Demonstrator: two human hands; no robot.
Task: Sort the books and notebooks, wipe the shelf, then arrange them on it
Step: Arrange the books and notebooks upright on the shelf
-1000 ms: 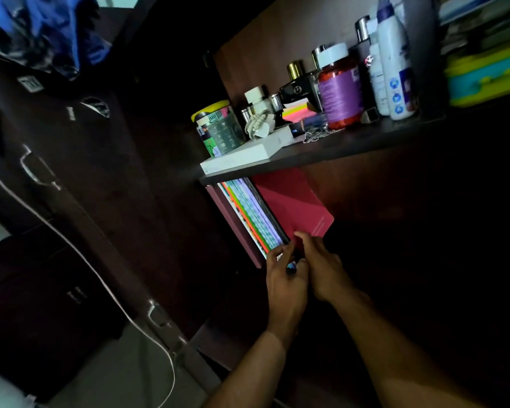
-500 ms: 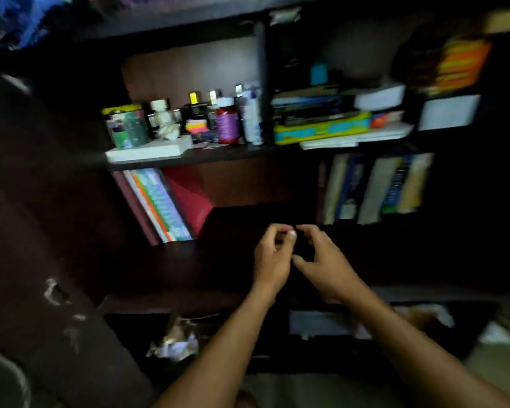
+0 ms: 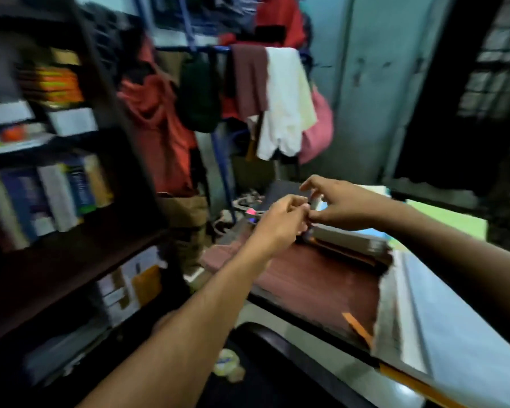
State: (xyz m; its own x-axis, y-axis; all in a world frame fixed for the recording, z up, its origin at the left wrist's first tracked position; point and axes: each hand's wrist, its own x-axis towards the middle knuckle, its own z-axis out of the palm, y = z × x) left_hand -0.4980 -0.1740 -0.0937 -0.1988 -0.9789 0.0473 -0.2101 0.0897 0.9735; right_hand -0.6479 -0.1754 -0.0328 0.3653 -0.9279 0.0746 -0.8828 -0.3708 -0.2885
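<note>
Where the two hands meet, over the far end of the worktop [image 3: 315,287], both pinch one small pale object [image 3: 315,203]. Right hand [image 3: 340,203]: fingers curled, thumb and fingertips grasping the object's top. Left hand [image 3: 280,222]: fingers curled in, grip on its lower end. Object blurred, can't tell what it is.

Just below the hands, a stack of books [image 3: 351,241] lies flat on the worktop, grey page edges toward the camera. A brown cloth [image 3: 321,278] covers the worktop in front of the stack. Right of it, a big pale-blue book [image 3: 454,319] lies flat at the near right edge. Behind the right forearm, a green sheet [image 3: 451,219].

Left of the worktop, the dark shelf [image 3: 71,260]. Middle level: a row of upright books [image 3: 50,198], leaning slightly, titles unreadable. Level above: white boxes [image 3: 71,120] and an orange-yellow stack [image 3: 56,86]. Bottom level: more books [image 3: 130,287], blurred.

Behind, a rack [image 3: 218,160] hung with clothes: red, maroon, white, pink. Floor below the forearms: crumpled paper [image 3: 228,365].

Whole frame motion-blurred.
</note>
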